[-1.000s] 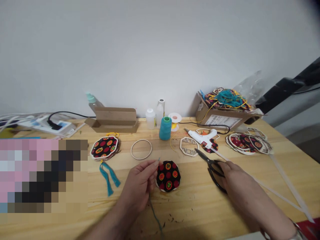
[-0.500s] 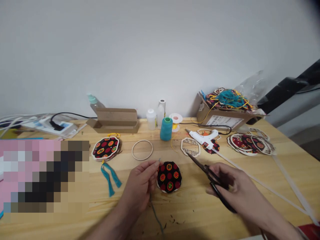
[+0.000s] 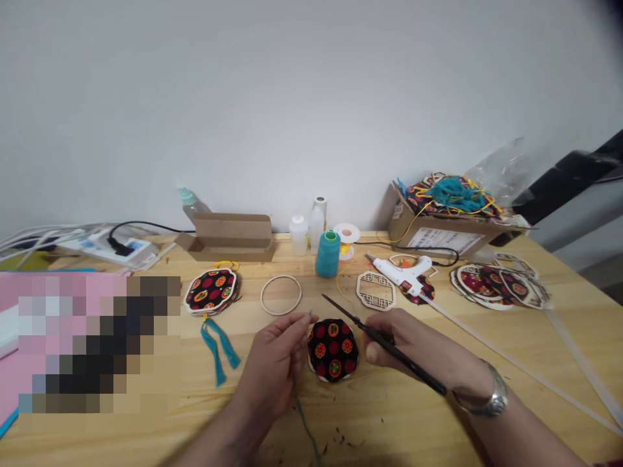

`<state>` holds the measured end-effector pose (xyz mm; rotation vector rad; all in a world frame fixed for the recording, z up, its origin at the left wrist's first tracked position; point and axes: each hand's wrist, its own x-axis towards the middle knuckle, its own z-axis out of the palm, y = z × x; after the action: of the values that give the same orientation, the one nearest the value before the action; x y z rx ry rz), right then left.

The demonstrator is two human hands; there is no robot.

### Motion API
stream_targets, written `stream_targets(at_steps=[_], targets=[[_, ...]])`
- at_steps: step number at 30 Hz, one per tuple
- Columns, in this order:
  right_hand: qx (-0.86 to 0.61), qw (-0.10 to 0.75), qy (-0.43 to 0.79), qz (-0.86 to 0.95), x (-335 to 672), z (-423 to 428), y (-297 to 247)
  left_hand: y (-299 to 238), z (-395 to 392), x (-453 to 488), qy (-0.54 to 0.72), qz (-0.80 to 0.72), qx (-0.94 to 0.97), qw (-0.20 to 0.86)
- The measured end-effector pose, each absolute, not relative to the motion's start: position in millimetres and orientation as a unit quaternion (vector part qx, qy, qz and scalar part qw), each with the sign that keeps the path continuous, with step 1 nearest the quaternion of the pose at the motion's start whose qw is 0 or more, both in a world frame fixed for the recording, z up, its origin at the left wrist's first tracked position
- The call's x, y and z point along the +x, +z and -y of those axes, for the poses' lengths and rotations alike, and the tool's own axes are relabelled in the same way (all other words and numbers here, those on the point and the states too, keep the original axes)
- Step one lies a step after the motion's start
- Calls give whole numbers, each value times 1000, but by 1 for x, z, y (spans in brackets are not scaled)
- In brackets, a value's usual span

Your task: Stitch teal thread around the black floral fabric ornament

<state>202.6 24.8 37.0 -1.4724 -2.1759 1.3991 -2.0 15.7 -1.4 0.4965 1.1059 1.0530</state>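
With the patch as clock centre, the left hand is at nine on the grained wooden desk, fingers pinched on teal thread, a short tip poking up and a thin strand trailing toward six. The patch is black cloth, rounded and softly lobed, printed with red dots and orange-edged flowers. Between two and three, the right hand curls its fingers around slim black scissors, their tip pointing to ten; I cannot tell whether the blades are parted. Beyond lie a thin pale ring toward ten, a teal spool at twelve, and a lattice-cut frame at one.
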Motion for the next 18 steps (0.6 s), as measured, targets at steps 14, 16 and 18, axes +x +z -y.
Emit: stream_targets(at_steps=[14, 16, 18], targets=[[-476, 73, 506, 715, 195, -22, 27, 4, -14, 2, 457, -492, 234, 703], [-478, 82, 516, 707, 192, -21, 26, 5, -13, 3, 452, -494, 237, 704], [-479, 90, 521, 701, 191, -21, 26, 7, -13, 4, 450, -488, 239, 709]])
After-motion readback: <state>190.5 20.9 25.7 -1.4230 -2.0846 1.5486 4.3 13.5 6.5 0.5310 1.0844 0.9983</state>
